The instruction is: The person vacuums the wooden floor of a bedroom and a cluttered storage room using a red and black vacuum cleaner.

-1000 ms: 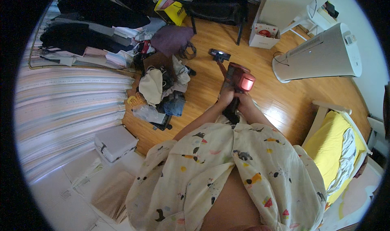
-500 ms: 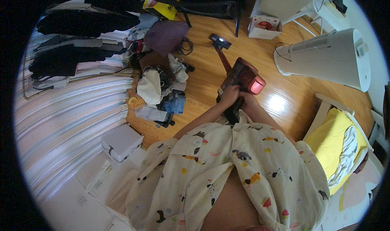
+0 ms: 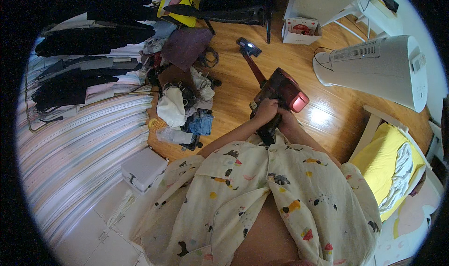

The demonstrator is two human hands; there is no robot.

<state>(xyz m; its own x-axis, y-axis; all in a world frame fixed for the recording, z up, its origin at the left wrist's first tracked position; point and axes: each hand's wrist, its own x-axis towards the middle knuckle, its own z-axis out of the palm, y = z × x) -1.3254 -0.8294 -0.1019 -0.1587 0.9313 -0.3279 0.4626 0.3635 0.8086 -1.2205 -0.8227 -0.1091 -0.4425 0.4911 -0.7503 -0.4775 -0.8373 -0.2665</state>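
A red and black cordless stick vacuum cleaner (image 3: 284,89) is in front of my body. Its red tube runs forward and slightly left to a dark floor head (image 3: 248,46) with a bright light, down on the wooden floor. My left hand (image 3: 267,110) is closed on the vacuum's handle area, just behind the red body. Close beside it, my right hand (image 3: 288,121) is closed around the same area, its fingers partly hidden. Below both hands, the black lower end of the vacuum reaches almost to my patterned shirt (image 3: 262,182).
Left of the vacuum lies a pile with a white bag (image 3: 171,107) and jeans (image 3: 200,122). Dark clothes (image 3: 93,32) hang beyond it. A black chair (image 3: 224,14) and white box (image 3: 301,32) stand ahead. A white tower appliance (image 3: 374,65) and yellow bedding (image 3: 381,161) are right.
The view has shifted slightly, so the surroundings sit a little differently. Both hands stay on the vacuum, and its red rear part looks less brightly lit.
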